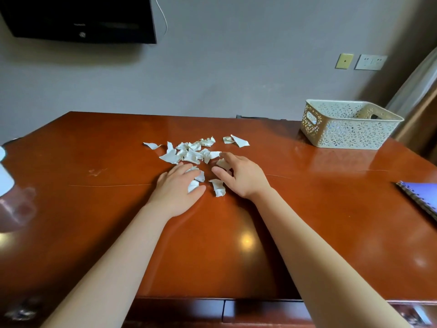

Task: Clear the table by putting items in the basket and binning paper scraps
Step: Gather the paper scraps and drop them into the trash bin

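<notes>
Left hand [177, 188] lies palm down on the table [94, 150], fingers straight and close together, covering a few paper scraps [189, 153]. The right hand [241, 176] just beside it arches its fingers over other scraps, and I cannot tell whether it pinches one. The rest of the scraps lie in a loose heap well left of the basket [350, 133] and a little nearer the person, while a purple spiral notebook [421, 197] lies nearer still, to the basket's right.
</notes>
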